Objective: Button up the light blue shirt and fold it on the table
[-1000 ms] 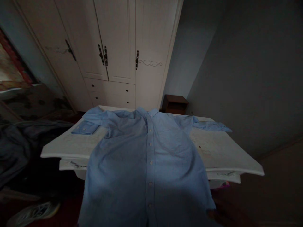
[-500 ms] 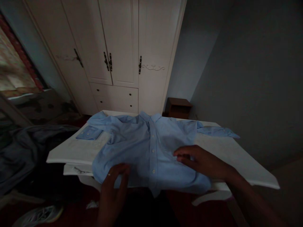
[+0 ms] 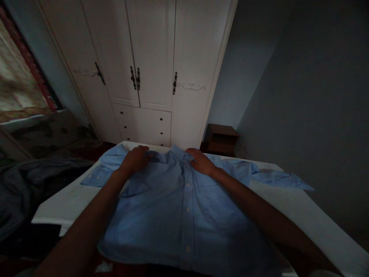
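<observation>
A light blue button-up shirt [image 3: 178,204] lies front side up on a white table [image 3: 291,207], its collar at the far end. My left hand [image 3: 135,158] rests on the shirt's left shoulder beside the collar, fingers laid flat on the cloth. On the right side of the collar, my right hand [image 3: 200,161] presses down with its fingers stretched out. Both arms reach across the shirt body. One sleeve with its cuff [image 3: 95,177] is folded at the left; the other sleeve [image 3: 279,179] stretches off to the right.
A white wardrobe [image 3: 152,73] with dark handles and drawers stands behind the table. A small brown stool [image 3: 221,136] sits by the wall at its right. Dark cloth [image 3: 25,188] is heaped at the left. A grey wall runs along the right.
Both hands have moved from the shirt's lower half up to the collar and shoulders. The shirt now lies further onto the table, and the view has shifted closer.
</observation>
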`<state>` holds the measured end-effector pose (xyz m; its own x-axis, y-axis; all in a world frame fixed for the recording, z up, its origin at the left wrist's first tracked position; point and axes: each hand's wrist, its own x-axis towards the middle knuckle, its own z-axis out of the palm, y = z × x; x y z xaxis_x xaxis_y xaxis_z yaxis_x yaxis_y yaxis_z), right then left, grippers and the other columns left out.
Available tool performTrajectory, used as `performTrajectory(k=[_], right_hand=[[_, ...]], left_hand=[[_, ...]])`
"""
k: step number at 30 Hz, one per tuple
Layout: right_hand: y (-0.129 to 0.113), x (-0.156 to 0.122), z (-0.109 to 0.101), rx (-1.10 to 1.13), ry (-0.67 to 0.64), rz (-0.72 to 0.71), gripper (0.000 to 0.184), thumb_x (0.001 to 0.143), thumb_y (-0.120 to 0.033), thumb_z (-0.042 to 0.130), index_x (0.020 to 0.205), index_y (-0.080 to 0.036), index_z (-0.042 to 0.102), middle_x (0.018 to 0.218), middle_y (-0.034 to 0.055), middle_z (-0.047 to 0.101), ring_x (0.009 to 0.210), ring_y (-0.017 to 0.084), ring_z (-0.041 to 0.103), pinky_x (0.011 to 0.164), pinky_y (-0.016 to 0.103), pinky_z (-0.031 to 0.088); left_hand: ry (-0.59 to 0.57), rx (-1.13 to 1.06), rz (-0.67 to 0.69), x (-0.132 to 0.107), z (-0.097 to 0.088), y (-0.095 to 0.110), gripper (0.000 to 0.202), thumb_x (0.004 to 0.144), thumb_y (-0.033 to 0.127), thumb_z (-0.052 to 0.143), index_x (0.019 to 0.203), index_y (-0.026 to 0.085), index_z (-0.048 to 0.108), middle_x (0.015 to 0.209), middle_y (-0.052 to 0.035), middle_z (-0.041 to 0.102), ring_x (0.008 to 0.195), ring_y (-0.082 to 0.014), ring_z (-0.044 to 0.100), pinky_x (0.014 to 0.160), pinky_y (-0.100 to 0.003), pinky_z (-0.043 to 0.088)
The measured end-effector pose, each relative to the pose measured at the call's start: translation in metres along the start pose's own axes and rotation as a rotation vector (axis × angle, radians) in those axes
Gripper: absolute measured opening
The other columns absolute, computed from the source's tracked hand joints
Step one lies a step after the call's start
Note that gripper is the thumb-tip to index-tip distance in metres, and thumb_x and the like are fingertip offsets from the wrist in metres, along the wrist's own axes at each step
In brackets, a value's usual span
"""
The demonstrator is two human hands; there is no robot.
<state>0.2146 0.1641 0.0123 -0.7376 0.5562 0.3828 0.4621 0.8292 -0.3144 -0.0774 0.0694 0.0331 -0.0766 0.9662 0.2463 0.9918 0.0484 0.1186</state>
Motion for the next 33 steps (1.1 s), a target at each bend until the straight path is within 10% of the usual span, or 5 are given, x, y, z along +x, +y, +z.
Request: performTrajectory(k=[7,16,24,28,33], right_hand=[[0.032,0.018,0.015,-0.064,-0.143,0.119,0.056,0.078,-0.012,0.059,0.134,-0.017,0.051,0.132,0.0144,0.056,0.128,0.031,0.043,0.106,0.055,0.027],[0.054,-0.007,0.023,0.246,0.184,0.044,0.011,0.085,-0.024,0.059,0.091,-0.021,0.066,0.091,0.0064,0.065,0.094,0.023,0.055,0.089,0.041,0.040],[0.040,-0.013,0.017,0.131,0.267,-0.115,0.021,0.075,-0.009,0.049,0.088,-0.022,0.059,0.098,0.0044,0.067,0.099,0.022,0.059,0.097,0.044,0.032],[0.033,-0.015,0.014,-0.053,0.134,-0.313,0.030,0.079,-0.006,0.044,0.091,-0.023,0.065,0.091,0.0037,0.066,0.096,0.021,0.058,0.099,0.046,0.027],[0.031,-0.012,0.001,-0.057,0.095,-0.384,0.027,0.079,-0.005,0.045,0.069,-0.023,0.062,0.080,0.0021,0.062,0.089,0.019,0.056,0.091,0.041,0.032]], left_hand=[[-0.254,0.013,-0.022,0.012,0.013,-0.068,0.055,0.082,0.056,0.041,0.112,0.015,0.064,0.111,-0.0153,0.068,0.103,-0.0291,0.063,0.089,-0.034,0.045],[-0.064,0.186,-0.175,0.036,0.010,-0.074,0.046,0.084,0.047,0.040,0.110,0.016,0.061,0.115,-0.0171,0.064,0.105,-0.0323,0.060,0.081,-0.038,0.046],[0.214,-0.035,0.165,0.047,-0.005,0.018,0.041,0.083,0.029,0.047,0.120,0.015,0.060,0.122,-0.0140,0.060,0.115,-0.0283,0.053,0.098,-0.042,0.041],[-0.024,-0.161,0.536,0.055,0.013,0.078,0.043,0.082,0.029,0.055,0.124,0.021,0.058,0.128,-0.0095,0.060,0.127,-0.0268,0.046,0.105,-0.043,0.034],[-0.213,-0.062,0.580,0.065,0.044,0.106,0.049,0.081,0.028,0.059,0.129,0.025,0.055,0.133,-0.0118,0.058,0.135,-0.0321,0.037,0.106,-0.053,0.026]])
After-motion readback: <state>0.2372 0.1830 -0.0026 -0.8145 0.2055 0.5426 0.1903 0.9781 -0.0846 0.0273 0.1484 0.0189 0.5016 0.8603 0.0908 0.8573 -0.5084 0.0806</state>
